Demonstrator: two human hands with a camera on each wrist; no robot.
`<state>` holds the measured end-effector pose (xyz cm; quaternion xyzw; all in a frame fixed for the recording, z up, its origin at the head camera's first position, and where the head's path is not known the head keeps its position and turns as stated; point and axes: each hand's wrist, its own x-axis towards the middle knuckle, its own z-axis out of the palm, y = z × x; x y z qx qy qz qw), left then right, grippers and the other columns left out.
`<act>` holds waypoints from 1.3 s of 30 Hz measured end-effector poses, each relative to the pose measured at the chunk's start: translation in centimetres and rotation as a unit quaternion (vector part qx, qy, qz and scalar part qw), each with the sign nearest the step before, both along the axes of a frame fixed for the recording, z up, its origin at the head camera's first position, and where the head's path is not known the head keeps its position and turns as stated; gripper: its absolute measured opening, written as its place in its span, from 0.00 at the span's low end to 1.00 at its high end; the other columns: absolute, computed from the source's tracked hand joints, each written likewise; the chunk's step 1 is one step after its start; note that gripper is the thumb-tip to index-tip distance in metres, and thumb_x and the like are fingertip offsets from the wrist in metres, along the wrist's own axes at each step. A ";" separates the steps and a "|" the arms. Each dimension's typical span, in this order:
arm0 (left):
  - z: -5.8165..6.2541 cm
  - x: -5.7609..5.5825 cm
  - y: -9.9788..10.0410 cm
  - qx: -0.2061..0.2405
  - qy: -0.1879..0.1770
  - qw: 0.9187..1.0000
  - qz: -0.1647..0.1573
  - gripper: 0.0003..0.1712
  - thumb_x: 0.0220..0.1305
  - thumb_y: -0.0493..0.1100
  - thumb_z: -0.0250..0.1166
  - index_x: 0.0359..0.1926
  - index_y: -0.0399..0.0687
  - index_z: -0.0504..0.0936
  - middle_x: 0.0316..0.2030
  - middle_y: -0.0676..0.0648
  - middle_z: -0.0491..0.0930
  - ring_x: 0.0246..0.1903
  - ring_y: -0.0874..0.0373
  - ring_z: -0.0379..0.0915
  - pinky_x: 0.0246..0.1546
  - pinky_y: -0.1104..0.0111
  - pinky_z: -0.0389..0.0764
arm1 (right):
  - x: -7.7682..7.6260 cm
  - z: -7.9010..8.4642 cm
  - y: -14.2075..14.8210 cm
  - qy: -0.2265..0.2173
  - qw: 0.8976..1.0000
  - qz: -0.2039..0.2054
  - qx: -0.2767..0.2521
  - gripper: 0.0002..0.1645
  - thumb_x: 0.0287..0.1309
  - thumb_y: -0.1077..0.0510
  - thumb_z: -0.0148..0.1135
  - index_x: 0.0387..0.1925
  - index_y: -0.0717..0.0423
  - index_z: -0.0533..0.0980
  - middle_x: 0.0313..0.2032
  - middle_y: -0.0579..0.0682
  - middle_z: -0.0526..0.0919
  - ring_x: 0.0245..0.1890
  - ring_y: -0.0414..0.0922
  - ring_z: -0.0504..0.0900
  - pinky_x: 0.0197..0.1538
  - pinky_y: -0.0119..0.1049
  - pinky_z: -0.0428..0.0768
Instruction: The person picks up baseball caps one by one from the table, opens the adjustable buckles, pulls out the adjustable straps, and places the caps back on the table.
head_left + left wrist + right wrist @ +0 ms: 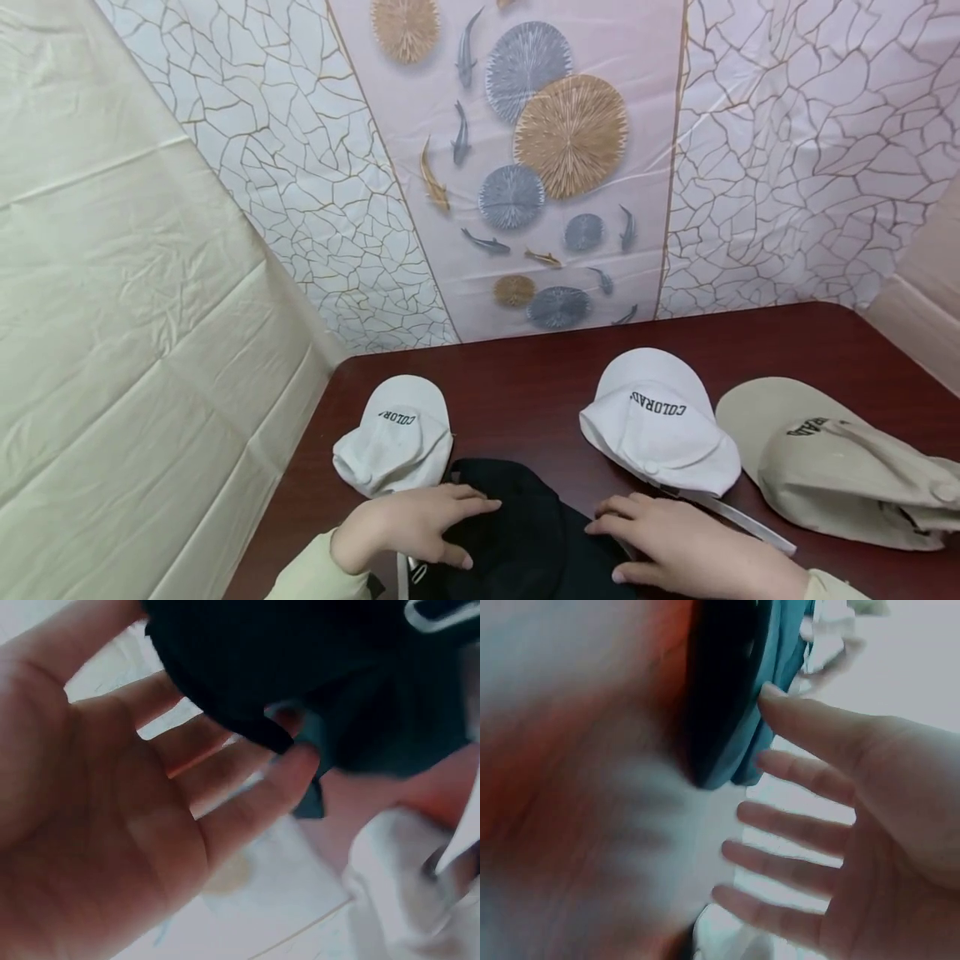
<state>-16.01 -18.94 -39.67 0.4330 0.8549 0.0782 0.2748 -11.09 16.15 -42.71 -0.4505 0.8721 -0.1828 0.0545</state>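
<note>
A black cap (517, 525) lies at the near middle of the table, its lower part cut off by the head view's bottom edge. Over its left side my left hand (412, 521) reaches with extended fingers. In the left wrist view those fingers pass behind the edge of the dark fabric (247, 660), with a narrow strap end at the fingertips. Spread and nearly straight, the fingers of my right hand (690, 542) come up to the cap's right side. The right wrist view shows that thumb's tip right at the dark cap edge (735, 742).
Beyond my left hand sits a white cap (397, 437). Another white cap (652, 417) with a loose strap (750, 525) lies past my right hand, beside a beige cap (825, 467). Cloth walls (225, 333) rise around the dark red table (517, 400).
</note>
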 end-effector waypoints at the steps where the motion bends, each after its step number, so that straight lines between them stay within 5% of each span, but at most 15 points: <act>1: 1.2 0.5 0.1 0.004 0.020 1.000 0.004 0.34 0.64 0.54 0.58 0.69 0.59 0.58 0.64 0.52 0.61 0.61 0.59 0.58 0.54 0.65 0.68 | 0.3 0.1 -0.2 0.013 1.000 0.019 -0.014 0.25 0.60 0.37 0.53 0.55 0.40 0.72 0.51 0.41 0.73 0.48 0.40 0.74 0.42 0.37 0.76; 5: 3.3 1.1 0.2 -0.014 0.121 0.992 0.013 0.30 0.63 0.41 0.60 0.66 0.55 0.65 0.63 0.50 0.63 0.62 0.56 0.57 0.56 0.61 0.66 | 1.4 -0.2 -1.3 0.052 0.987 0.123 -0.086 0.20 0.65 0.47 0.52 0.57 0.41 0.70 0.56 0.47 0.72 0.51 0.41 0.73 0.44 0.32 0.75; 7: 3.4 1.0 0.4 -0.041 0.149 0.988 0.018 0.31 0.60 0.38 0.61 0.65 0.57 0.66 0.63 0.52 0.64 0.63 0.54 0.56 0.59 0.55 0.61 | 1.7 -0.6 -2.0 0.074 0.976 0.171 -0.115 0.19 0.66 0.50 0.52 0.57 0.40 0.70 0.58 0.49 0.70 0.54 0.43 0.71 0.46 0.32 0.74; 10: 3.0 0.6 0.7 -0.081 0.162 0.983 0.015 0.33 0.57 0.39 0.64 0.64 0.62 0.68 0.63 0.54 0.64 0.65 0.52 0.52 0.59 0.45 0.53 | 2.1 -1.5 -2.9 0.045 0.973 0.190 -0.125 0.21 0.67 0.51 0.49 0.61 0.41 0.68 0.58 0.48 0.70 0.55 0.42 0.70 0.46 0.31 0.73; 14: 2.0 -0.1 1.1 -0.104 0.142 0.984 -0.012 0.35 0.54 0.42 0.68 0.63 0.65 0.69 0.64 0.54 0.62 0.66 0.52 0.52 0.59 0.47 0.56 | 2.6 -2.5 -3.4 -0.022 0.981 0.156 -0.115 0.25 0.69 0.50 0.45 0.66 0.43 0.62 0.57 0.45 0.71 0.54 0.41 0.70 0.42 0.31 0.72; 18: 1.3 -0.7 1.0 -0.099 0.103 0.989 -0.026 0.35 0.52 0.46 0.70 0.63 0.64 0.69 0.66 0.53 0.60 0.65 0.55 0.54 0.58 0.57 0.63 | 2.6 -2.9 -3.3 -0.017 0.983 0.145 -0.111 0.26 0.69 0.49 0.46 0.66 0.41 0.61 0.57 0.44 0.71 0.54 0.41 0.71 0.41 0.33 0.72; 21: 1.0 -1.0 0.8 -0.088 0.092 0.991 -0.027 0.34 0.52 0.49 0.70 0.62 0.62 0.71 0.65 0.52 0.61 0.64 0.57 0.56 0.57 0.62 0.64 | 2.3 -2.6 -2.7 0.026 0.983 0.157 -0.091 0.25 0.68 0.47 0.47 0.65 0.39 0.64 0.59 0.44 0.70 0.55 0.43 0.71 0.40 0.33 0.72; 25: 0.8 -1.0 0.4 -0.079 0.107 0.991 -0.022 0.32 0.54 0.53 0.68 0.61 0.59 0.71 0.63 0.50 0.64 0.64 0.54 0.56 0.59 0.57 0.60 | 1.4 -1.6 -1.2 0.103 0.981 0.156 -0.054 0.21 0.64 0.47 0.53 0.58 0.31 0.70 0.62 0.44 0.68 0.56 0.49 0.71 0.41 0.38 0.75; 28: 0.8 -0.7 0.2 -0.067 0.129 0.989 -0.026 0.31 0.55 0.57 0.66 0.59 0.55 0.74 0.58 0.51 0.69 0.61 0.54 0.59 0.60 0.53 0.59 | 0.5 -0.8 -0.1 0.124 0.985 0.110 -0.057 0.22 0.57 0.54 0.63 0.51 0.27 0.74 0.60 0.45 0.70 0.54 0.49 0.73 0.41 0.40 0.77; 31: 0.8 -0.1 0.3 -0.054 0.128 0.990 -0.034 0.30 0.54 0.59 0.66 0.56 0.54 0.77 0.52 0.54 0.72 0.53 0.59 0.67 0.55 0.61 0.66 | -0.1 -0.3 0.6 0.132 0.987 0.062 -0.063 0.26 0.50 0.58 0.68 0.48 0.27 0.77 0.57 0.47 0.73 0.54 0.47 0.74 0.42 0.39 0.78; 39: 0.2 1.6 1.2 -0.010 0.072 0.994 -0.085 0.28 0.57 0.61 0.62 0.55 0.54 0.78 0.48 0.57 0.70 0.40 0.70 0.68 0.39 0.81 0.68 | -1.3 0.1 0.7 0.086 0.996 0.000 0.018 0.29 0.57 0.48 0.62 0.62 0.33 0.68 0.64 0.56 0.64 0.59 0.61 0.66 0.47 0.47 0.75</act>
